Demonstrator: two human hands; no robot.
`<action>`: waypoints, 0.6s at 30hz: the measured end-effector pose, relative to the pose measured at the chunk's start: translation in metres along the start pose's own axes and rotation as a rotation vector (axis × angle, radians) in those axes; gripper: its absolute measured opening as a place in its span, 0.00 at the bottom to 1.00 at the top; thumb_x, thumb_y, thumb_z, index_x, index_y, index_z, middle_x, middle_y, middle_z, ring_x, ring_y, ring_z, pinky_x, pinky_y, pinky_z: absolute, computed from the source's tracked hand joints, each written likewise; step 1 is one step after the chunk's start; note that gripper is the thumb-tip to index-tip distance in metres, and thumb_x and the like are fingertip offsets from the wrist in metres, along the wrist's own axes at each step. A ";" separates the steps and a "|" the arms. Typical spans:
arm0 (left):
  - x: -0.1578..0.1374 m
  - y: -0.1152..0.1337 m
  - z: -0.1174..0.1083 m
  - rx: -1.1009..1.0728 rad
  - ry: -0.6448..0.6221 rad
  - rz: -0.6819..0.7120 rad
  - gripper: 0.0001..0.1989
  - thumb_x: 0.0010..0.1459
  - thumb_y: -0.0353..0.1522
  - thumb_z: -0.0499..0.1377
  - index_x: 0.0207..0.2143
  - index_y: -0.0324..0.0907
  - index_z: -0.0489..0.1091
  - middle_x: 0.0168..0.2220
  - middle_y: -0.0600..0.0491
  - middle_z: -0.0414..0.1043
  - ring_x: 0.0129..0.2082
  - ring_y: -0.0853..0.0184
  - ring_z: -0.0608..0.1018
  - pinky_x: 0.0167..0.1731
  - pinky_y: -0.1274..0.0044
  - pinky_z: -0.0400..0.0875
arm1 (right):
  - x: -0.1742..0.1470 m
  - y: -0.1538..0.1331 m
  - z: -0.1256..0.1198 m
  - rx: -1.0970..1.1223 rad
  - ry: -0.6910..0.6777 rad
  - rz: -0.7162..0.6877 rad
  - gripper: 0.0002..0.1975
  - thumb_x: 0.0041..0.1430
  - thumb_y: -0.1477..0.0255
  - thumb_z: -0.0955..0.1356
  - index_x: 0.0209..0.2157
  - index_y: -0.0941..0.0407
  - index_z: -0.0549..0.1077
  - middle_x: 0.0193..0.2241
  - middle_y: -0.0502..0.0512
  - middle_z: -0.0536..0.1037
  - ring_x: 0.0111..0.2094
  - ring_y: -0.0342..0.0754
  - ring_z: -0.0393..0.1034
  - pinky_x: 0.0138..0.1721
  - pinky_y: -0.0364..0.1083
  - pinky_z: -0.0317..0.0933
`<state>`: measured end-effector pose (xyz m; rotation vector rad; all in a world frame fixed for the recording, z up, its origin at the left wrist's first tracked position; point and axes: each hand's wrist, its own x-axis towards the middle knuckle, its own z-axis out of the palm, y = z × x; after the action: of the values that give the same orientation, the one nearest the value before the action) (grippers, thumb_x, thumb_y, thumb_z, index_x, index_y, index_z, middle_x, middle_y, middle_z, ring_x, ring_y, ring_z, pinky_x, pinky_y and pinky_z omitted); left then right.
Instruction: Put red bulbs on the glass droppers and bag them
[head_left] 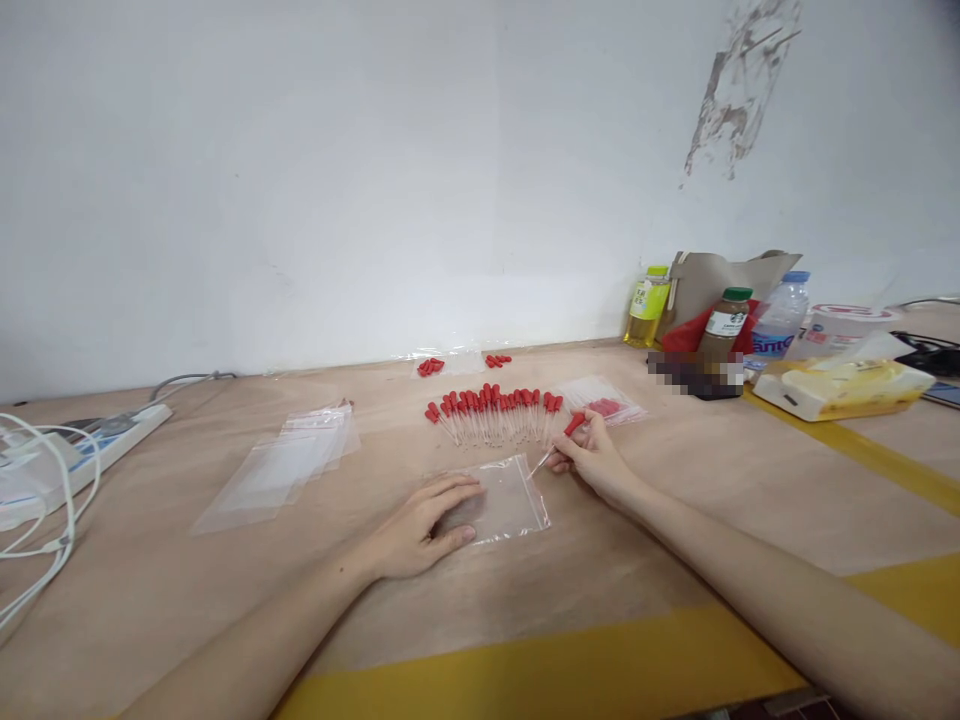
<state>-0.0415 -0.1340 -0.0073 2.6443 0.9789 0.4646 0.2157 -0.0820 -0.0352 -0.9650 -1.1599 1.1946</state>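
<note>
1. At the bag's point(502, 495) two o'clock, a light-looking dropper point(540, 463) is being pinched by the right hand point(596, 460).
2. The slippery-looking bag is being touched, ungripped, by the loosely open left hand point(420, 525).
3. Best grip: soft-looking bulb point(574, 424).

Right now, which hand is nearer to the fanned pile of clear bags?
Left. The left hand touches a single bag right of the pile; the right hand is farther right, holding a red-topped dropper.

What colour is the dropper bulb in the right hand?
The dropper bulb is red; the head view shows it.
</note>
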 end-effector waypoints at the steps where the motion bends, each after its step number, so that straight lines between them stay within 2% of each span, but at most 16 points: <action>1: 0.000 0.001 -0.001 0.001 -0.004 -0.009 0.21 0.58 0.38 0.49 0.54 0.46 0.55 0.54 0.51 0.58 0.54 0.63 0.59 0.53 0.68 0.55 | -0.001 0.001 0.002 0.025 -0.011 0.017 0.25 0.44 0.67 0.68 0.40 0.51 0.48 0.19 0.41 0.67 0.19 0.43 0.69 0.23 0.43 0.64; 4: 0.000 0.001 -0.003 0.004 -0.014 -0.053 0.19 0.60 0.37 0.45 0.54 0.47 0.54 0.54 0.52 0.58 0.54 0.64 0.59 0.53 0.67 0.54 | -0.005 0.001 0.003 0.085 -0.049 0.104 0.18 0.49 0.66 0.66 0.37 0.51 0.51 0.19 0.43 0.68 0.21 0.43 0.70 0.26 0.44 0.65; 7: -0.001 0.001 -0.003 0.002 -0.015 -0.065 0.21 0.60 0.37 0.46 0.55 0.47 0.53 0.55 0.52 0.57 0.54 0.63 0.59 0.53 0.67 0.54 | -0.007 -0.003 -0.003 0.062 -0.125 0.192 0.14 0.49 0.66 0.67 0.33 0.54 0.56 0.21 0.46 0.70 0.24 0.42 0.70 0.30 0.45 0.65; 10: -0.001 0.000 -0.002 -0.001 -0.001 -0.040 0.22 0.58 0.38 0.49 0.55 0.46 0.52 0.55 0.51 0.57 0.54 0.63 0.60 0.53 0.68 0.55 | -0.006 -0.012 -0.014 -0.098 -0.365 0.206 0.14 0.44 0.68 0.70 0.29 0.58 0.63 0.22 0.48 0.71 0.24 0.40 0.68 0.30 0.42 0.63; 13: -0.001 -0.001 -0.001 -0.004 0.009 -0.026 0.22 0.58 0.38 0.49 0.55 0.46 0.53 0.55 0.51 0.58 0.54 0.63 0.60 0.52 0.67 0.55 | -0.006 -0.018 -0.022 -0.227 -0.566 0.161 0.13 0.41 0.68 0.71 0.28 0.61 0.67 0.22 0.49 0.71 0.23 0.38 0.65 0.27 0.39 0.59; 18: 0.001 0.001 -0.001 -0.008 -0.005 -0.019 0.23 0.58 0.37 0.49 0.55 0.45 0.53 0.54 0.50 0.58 0.54 0.62 0.60 0.52 0.67 0.55 | -0.010 -0.013 -0.013 -0.136 -0.594 -0.015 0.12 0.40 0.70 0.72 0.27 0.60 0.68 0.29 0.50 0.71 0.29 0.38 0.65 0.31 0.39 0.59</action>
<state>-0.0412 -0.1338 -0.0057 2.6255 0.9983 0.4570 0.2310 -0.0936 -0.0265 -0.7107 -1.7291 1.4544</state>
